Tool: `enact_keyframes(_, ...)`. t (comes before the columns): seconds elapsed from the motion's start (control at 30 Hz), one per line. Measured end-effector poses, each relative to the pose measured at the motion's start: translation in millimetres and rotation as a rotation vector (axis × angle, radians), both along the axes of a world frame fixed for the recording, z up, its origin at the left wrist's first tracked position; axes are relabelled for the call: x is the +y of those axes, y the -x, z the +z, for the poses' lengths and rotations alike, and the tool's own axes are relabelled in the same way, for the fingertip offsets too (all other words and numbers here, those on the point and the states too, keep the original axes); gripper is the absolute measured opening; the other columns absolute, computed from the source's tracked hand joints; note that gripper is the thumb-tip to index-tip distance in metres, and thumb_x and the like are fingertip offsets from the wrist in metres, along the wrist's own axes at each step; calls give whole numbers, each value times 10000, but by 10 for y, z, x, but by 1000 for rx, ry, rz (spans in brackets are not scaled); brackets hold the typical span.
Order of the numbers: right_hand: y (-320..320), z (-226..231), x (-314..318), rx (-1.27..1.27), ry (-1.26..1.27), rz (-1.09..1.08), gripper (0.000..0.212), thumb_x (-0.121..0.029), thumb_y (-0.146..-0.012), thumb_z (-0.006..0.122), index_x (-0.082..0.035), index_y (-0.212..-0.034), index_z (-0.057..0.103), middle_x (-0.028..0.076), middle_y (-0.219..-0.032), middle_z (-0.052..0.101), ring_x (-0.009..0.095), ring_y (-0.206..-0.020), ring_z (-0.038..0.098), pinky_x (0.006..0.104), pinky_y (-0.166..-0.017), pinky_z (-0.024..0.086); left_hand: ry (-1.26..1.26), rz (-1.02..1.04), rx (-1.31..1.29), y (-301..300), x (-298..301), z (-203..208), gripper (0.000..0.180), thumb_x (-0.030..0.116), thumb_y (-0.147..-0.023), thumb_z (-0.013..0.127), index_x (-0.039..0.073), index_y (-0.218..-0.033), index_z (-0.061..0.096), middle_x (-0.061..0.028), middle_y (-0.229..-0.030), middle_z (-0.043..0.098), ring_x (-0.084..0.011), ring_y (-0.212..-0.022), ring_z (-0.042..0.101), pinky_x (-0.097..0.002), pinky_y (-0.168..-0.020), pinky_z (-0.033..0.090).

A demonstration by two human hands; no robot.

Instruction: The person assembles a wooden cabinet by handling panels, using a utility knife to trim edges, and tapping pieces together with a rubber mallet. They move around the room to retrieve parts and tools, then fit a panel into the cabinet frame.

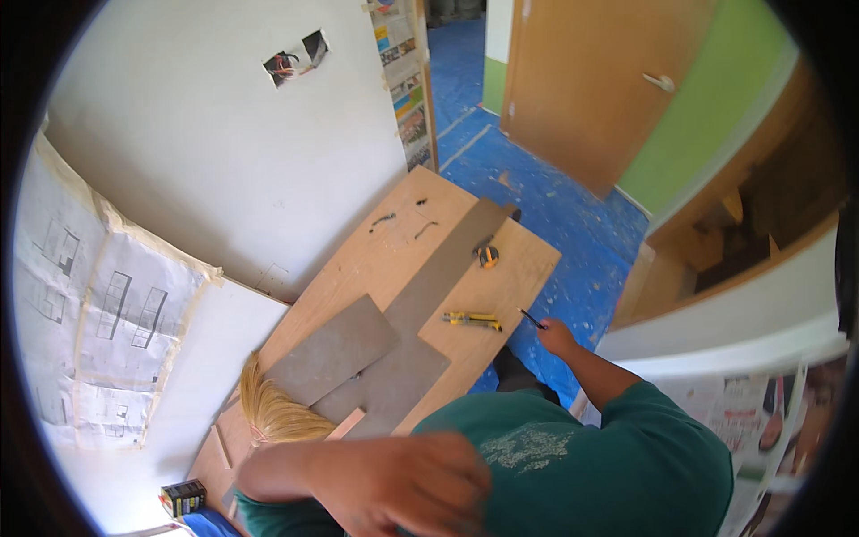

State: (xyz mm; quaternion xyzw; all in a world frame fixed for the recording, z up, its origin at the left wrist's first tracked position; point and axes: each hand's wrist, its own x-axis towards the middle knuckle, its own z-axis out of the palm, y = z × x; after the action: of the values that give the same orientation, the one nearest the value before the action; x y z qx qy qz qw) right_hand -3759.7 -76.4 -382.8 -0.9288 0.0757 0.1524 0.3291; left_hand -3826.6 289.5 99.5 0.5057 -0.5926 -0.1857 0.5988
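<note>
My right hand (pixel 557 338) is at the right edge of a wooden board (pixel 376 259) and grips a thin dark pencil (pixel 530 317) whose tip points toward the board. Just left of the tip lies a yellow utility knife (pixel 472 318). My left hand (pixel 407 483) is raised close to the camera in front of my green shirt. It is blurred, and nothing shows in it. A long grey strip (pixel 438 277) and a shorter grey piece (pixel 333 349) lie on the board, along with a yellow-and-black tape measure (pixel 487 257).
A pale-bristled brush (pixel 273 412) lies at the board's near end, and a small dark box (pixel 183 498) is on the floor. The white wall has an open hole with wires (pixel 295 58) and pinned drawings (pixel 107 313). The blue-covered floor (pixel 573 224) leads to a wooden door (pixel 591 80).
</note>
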Motion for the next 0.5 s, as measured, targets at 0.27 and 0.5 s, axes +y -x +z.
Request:
enact_keyframes(0.27,-2586,-44,257,-289,-103,283,150,-170,-832,652,-21,-829,666,226,-736,632,394,-689,630,482,-614,464,463,770,157,-829,-771,-487,212,143,-848,749,68,-705,611,-34,-768,577,-218,-801,581,-368,-690,401)
enact_keyframes(0.5,-3810,-294,774,-110,71,423,243,-173,-828,651,-35,-1019,708,227,-1071,690,403,-1039,650,474,-894,523,490,1175,-145,-1330,-1304,-376,160,138,-897,707,84,-791,600,-39,-831,555,-232,-824,587,-356,-674,410)
